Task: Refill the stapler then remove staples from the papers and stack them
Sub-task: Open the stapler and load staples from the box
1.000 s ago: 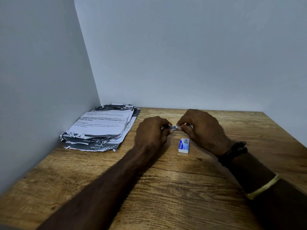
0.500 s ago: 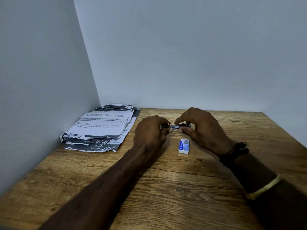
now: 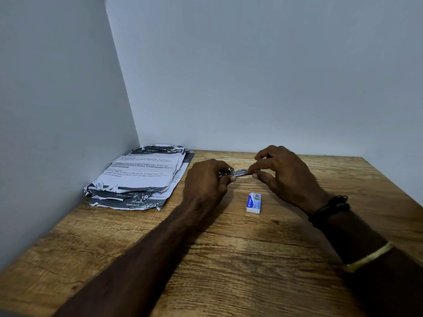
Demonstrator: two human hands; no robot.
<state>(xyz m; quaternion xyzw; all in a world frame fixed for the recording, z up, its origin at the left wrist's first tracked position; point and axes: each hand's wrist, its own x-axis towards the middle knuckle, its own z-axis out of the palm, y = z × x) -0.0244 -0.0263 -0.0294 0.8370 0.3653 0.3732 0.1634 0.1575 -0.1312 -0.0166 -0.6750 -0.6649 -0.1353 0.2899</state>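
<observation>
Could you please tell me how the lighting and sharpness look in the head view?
Head view: dim, even light; both forearms nearly black; soft shadows under the hands; the small metal stapler shows a faint glint; the printed paper stack is legible but soft; wide-angle bending at the edges.

Papers (image 3: 139, 177) filled the far-left corner against the walls; a small box (image 3: 254, 202) lay mid-table (image 3: 229, 259). The near table lay bare between the forearms.

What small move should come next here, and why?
Probably pressing the staples down into the stapler. The left hand holds one end of it, the right hand pinches at the other with a fingertip on the shiny metal, the staple box lies on the table, and the papers lie untouched.
</observation>
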